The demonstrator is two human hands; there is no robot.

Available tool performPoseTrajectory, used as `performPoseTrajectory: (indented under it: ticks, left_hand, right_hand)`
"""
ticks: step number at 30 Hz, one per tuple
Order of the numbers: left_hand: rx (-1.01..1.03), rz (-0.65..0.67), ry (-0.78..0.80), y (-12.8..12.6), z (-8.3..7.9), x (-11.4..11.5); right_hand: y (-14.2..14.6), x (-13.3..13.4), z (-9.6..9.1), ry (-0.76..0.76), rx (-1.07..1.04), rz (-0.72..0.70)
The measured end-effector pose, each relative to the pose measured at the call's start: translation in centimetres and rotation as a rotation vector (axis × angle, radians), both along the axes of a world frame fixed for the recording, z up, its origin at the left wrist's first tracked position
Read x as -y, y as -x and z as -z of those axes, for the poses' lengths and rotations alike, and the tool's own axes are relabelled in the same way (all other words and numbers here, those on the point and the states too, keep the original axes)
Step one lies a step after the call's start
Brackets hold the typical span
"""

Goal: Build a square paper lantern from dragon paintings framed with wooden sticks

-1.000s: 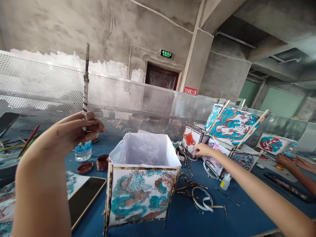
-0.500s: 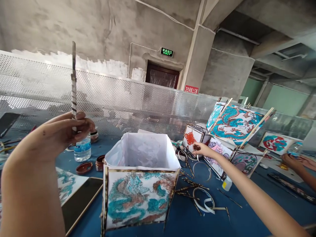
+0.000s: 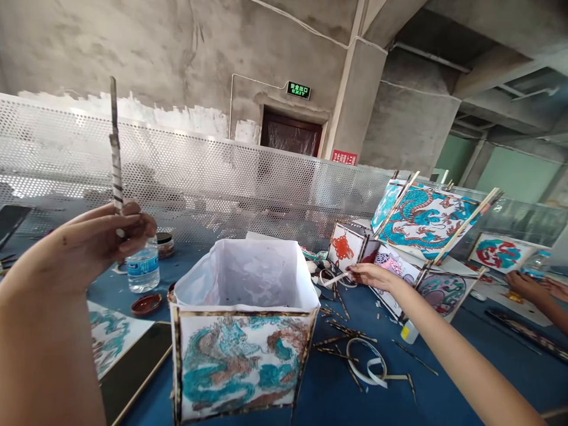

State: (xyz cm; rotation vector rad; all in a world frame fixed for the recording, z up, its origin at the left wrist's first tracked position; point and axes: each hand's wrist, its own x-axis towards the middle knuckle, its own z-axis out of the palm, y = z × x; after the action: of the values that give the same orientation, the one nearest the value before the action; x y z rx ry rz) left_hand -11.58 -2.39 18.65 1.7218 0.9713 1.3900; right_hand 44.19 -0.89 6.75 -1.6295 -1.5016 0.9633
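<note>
My left hand (image 3: 104, 236) is raised at the left, its fingers closed on an upright dark stick (image 3: 116, 160) with a pale spiral wrap on its lower part. My right hand (image 3: 370, 276) reaches across to the right of centre, fingers pinched on a narrow white tape strip (image 3: 336, 280), close to a small lantern (image 3: 344, 248) with a red knot picture. Between my arms stands an open-topped paper lantern (image 3: 242, 362), framed in dark mottled sticks and painted with a teal and brown dragon.
A water bottle (image 3: 143, 271), a brown dish (image 3: 146, 304) and a black phone-like slab (image 3: 137, 361) lie at left. Mottled sticks (image 3: 337, 340) and a white tape roll (image 3: 361, 361) lie right of the lantern. Larger dragon lanterns (image 3: 428, 219) and another person's hand (image 3: 526, 284) are farther right.
My right hand has closed on the white tape, and a loose hoop below it no longer lies there. My left hand and stick appear slightly farther left as the view shifts.
</note>
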Motion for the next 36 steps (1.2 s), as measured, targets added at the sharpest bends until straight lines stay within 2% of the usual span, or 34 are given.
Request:
performPoseTrajectory:
  ticks: [2,6,9,12,14,15,18,21,24,25,27,31,33,36]
  left_hand:
    - [0.047,0.065,0.053,0.2,0.2,-0.3]
    - [0.118,0.089,0.096,0.3,0.2,-0.6]
    - [0.118,0.094,0.103,0.1,0.1,-0.6]
    - [0.112,0.098,0.100,0.0,0.1,-0.7]
    - [0.122,0.090,0.098,0.2,0.2,-0.9]
    - [0.128,0.085,0.096,0.3,0.2,-1.0]
    - [0.128,0.081,0.104,0.5,0.2,-1.0]
    - [0.141,0.049,0.107,-0.4,-0.2,-0.4]
    - [0.173,0.003,0.140,-2.3,-0.8,0.5]
    - [0.174,0.021,0.156,-2.8,-0.9,0.7]
    - [0.172,0.069,0.171,-3.7,-1.0,0.9]
    - [0.144,0.118,0.098,-4.1,-0.6,0.6]
    - [0.102,0.146,0.068,-4.0,-0.3,0.6]
    - [0.058,0.185,0.050,-4.6,-0.3,1.3]
  right_hand:
    - [0.1,0.5,0.0,0.016,0.166,-0.022]
    - [0.6,0.7,-0.2,-0.037,0.758,0.053]
    - [0.7,0.5,-1.9,-0.165,0.908,0.130]
    - [0.0,0.3,-4.5,-0.279,0.944,0.177]
    - [-0.6,0.1,-5.4,-0.386,0.856,0.181]
    - [-0.7,-0.1,-5.5,-0.454,0.720,0.145]
    - [-0.1,-0.4,-4.7,-0.478,0.389,-0.022]
    - [2.5,0.1,-4.5,-0.465,0.180,-0.088]
    - [6.7,1.9,-5.9,-0.437,-0.317,-0.299]
    - [8.1,2.6,-6.5,-0.420,-0.408,-0.370]
    - [10.7,4.0,-7.7,-0.359,-0.472,-0.455]
    - [13.9,5.8,-8.9,-0.309,-0.383,-0.415]
    - [14.7,6.0,-9.4,-0.329,-0.366,-0.450]
    - [16.5,5.9,-10.5,-0.412,-0.372,-0.593]
